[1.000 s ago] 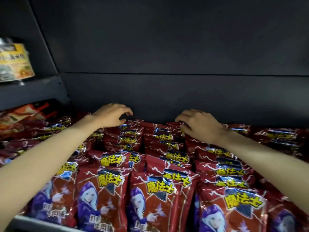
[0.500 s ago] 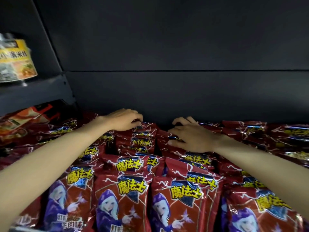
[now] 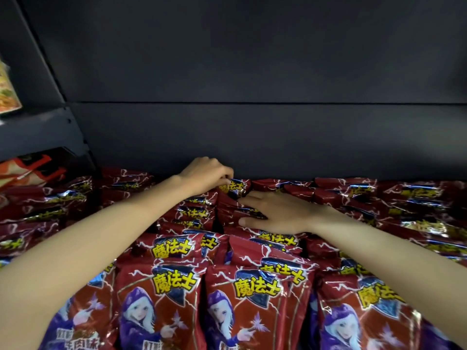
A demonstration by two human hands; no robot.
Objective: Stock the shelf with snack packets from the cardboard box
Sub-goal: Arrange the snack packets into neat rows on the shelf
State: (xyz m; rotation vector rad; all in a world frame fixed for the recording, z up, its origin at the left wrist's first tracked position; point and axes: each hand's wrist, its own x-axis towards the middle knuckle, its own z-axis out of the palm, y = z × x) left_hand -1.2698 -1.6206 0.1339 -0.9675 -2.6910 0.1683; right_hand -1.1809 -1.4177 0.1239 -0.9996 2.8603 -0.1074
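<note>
Several rows of red snack packets [image 3: 174, 296] with yellow lettering and a purple-hooded figure fill the dark shelf. At the back of the middle rows, my left hand [image 3: 206, 176] curls its fingers round the top of a rear packet [image 3: 236, 189] and pinches it. Just to the right, my right hand [image 3: 275, 214] lies flat with straight fingers, pressing on the packet tops of the neighbouring row. The cardboard box is out of view.
The dark back wall [image 3: 252, 137] of the shelf rises right behind the hands. At the far left, a neighbouring shelf bracket [image 3: 43, 132] carries a yellow product [image 3: 7, 94], with orange-red packets [image 3: 32, 169] below it. Packets cover the shelf to the right edge.
Both hands reached further back and toward each other. My left hand has taken hold of a rear packet's top, and my right hand's fingers have flattened onto the packets.
</note>
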